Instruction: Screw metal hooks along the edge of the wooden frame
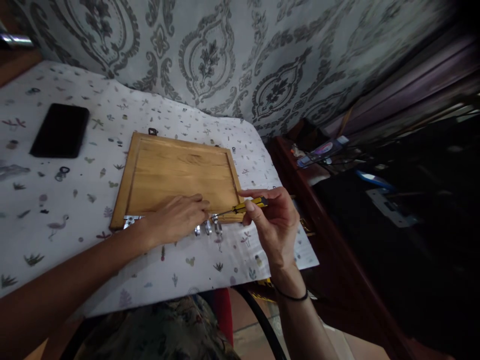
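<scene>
A framed wooden panel (180,170) lies flat on the patterned white tablecloth (86,200). My right hand (272,217) pinches a small yellow-and-black screwdriver (249,204), whose thin shaft points left to the metal rings (208,228) at the panel's near edge. Across that same edge rests my left hand (180,215), palm down, its fingertips beside the rings; what lies beneath them is hidden. A silvery metal piece (131,220) shows at the near left corner, partly behind my left wrist.
On the cloth at the left lies a black phone (60,131). A patterned curtain (210,55) hangs behind the table. To the right, a dark red wooden edge (330,235) borders a black surface with a blue-handled object (375,180) and a clear package (322,151).
</scene>
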A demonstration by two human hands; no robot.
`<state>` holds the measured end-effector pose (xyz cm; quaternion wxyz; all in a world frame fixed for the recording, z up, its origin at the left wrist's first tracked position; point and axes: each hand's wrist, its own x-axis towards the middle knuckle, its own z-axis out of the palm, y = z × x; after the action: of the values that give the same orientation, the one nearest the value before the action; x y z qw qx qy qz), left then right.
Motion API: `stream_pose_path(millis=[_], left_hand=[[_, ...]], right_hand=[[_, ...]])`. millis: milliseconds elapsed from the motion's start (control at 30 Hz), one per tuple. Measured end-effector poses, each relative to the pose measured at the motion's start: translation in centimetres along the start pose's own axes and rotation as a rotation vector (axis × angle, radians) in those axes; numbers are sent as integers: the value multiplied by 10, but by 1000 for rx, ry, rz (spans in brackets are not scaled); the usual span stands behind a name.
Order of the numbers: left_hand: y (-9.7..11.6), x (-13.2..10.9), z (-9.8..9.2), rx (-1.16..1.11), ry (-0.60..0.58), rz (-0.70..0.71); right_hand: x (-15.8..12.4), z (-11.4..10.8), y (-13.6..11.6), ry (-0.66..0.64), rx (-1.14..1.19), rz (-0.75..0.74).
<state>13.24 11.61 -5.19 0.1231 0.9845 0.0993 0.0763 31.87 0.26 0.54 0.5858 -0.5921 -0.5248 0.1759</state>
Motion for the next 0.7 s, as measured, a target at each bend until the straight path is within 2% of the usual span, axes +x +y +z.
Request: stream_pose_path(millis=[200, 400, 600, 700], left_hand=[[-1, 3, 0, 14, -18, 4], [-3, 2, 3, -24, 13, 5], [-1, 4, -4, -21, -38, 14], [-1, 4, -1, -15, -21, 1]], right_hand=[[2, -9, 0, -150, 34, 15], [3, -5, 2, -13, 81, 13], [6, -13, 0, -176, 77, 54], [8, -12, 2, -108, 93, 22]])
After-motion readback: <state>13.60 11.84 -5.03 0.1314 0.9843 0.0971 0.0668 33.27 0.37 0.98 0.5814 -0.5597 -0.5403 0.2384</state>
